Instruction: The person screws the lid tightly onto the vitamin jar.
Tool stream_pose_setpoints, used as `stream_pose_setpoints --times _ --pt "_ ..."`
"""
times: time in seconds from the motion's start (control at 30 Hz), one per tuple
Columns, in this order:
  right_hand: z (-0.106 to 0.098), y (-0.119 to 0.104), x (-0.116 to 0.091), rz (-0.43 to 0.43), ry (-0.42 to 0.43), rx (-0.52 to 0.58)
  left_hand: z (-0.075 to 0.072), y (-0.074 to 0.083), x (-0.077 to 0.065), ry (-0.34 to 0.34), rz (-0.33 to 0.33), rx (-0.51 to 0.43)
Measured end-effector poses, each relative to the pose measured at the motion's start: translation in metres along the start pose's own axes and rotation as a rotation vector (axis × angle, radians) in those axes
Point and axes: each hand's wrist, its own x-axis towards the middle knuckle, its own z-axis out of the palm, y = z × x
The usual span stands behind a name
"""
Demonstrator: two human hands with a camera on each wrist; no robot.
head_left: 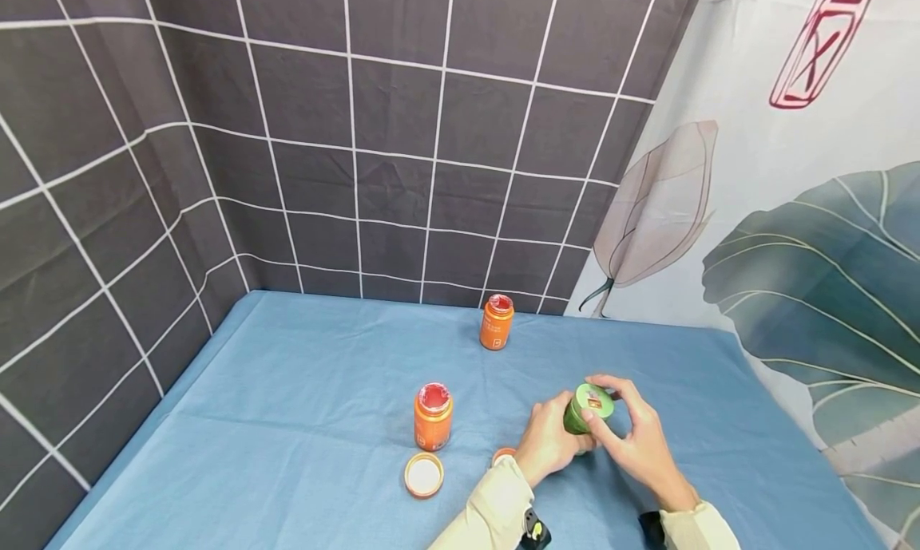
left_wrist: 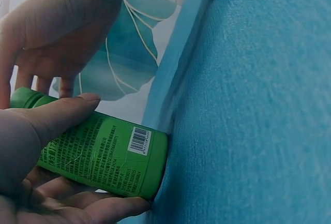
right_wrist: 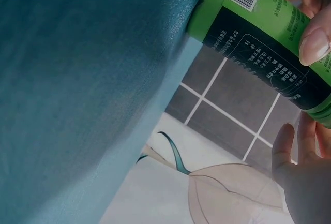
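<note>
A green bottle [left_wrist: 116,154] with a barcode and a dark label panel stands on the blue cloth, its base touching it in both wrist views. My left hand [head_left: 552,442] grips the body, thumb on one side and fingers around the other. Over the top, my right hand [head_left: 640,440] holds the round green lid [head_left: 596,400] between thumb and fingers. The lid sits on the bottle's top; whether it is loose cannot be told. To the left is an open orange jar [head_left: 433,426] with a red inside, and its like, another orange jar [head_left: 496,326], stands farther back.
An orange-rimmed lid [head_left: 424,476] lies white side up before the nearer jar. Another orange lid [head_left: 504,454] is partly hidden by my left hand. Blue cloth [head_left: 302,406] covers the table. Behind rises a dark grid-patterned curtain [head_left: 395,175], with a leaf-print one [head_left: 755,135] at right.
</note>
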Motion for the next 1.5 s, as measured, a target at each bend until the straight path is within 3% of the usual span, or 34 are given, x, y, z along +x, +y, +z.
stream_pose_setpoints --times 0.37,0.6,0.83,1.1,1.5 --pt "0.0013 -0.0005 -0.0009 0.063 0.023 -0.002 0.0 -0.0005 0.0 -0.013 -0.001 -0.005" --pt "0.003 0.0037 -0.0021 0.037 0.042 0.006 -0.0005 -0.0009 -0.0011 -0.013 -0.002 -0.025" --pt "0.0013 -0.0025 0.0001 0.116 0.0 -0.038 0.0003 -0.0026 -0.001 -0.001 0.012 -0.035" --pt "-0.0005 -0.0025 0.0008 -0.009 0.001 0.018 0.0015 -0.0007 -0.0001 0.007 -0.008 -0.046" --pt "0.001 0.0 0.0007 -0.014 0.019 0.028 0.0013 -0.0024 -0.0018 0.016 0.012 -0.019"
